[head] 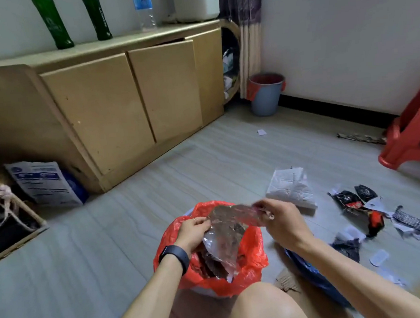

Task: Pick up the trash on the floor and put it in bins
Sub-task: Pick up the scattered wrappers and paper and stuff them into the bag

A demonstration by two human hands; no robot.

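Note:
A bin lined with a red plastic bag (250,257) stands on the floor just in front of my knee. Both hands hold a silvery foil wrapper (224,230) over its mouth. My left hand (193,230) grips the wrapper's left edge at the bin's rim. My right hand (280,218) pinches the wrapper's upper right end, lifted a little above the bin. More crumpled wrappers lie inside the bag. On the floor to the right lie a crumpled white paper (290,186), black and red snack wrappers (351,202) and several torn scraps (417,226).
A second blue bin with a red liner (265,94) stands by the far wall near a curtain. A wooden cabinet (115,101) runs along the left. A red plastic stool (413,129) is at the right edge. A small white scrap (261,132) lies mid-floor.

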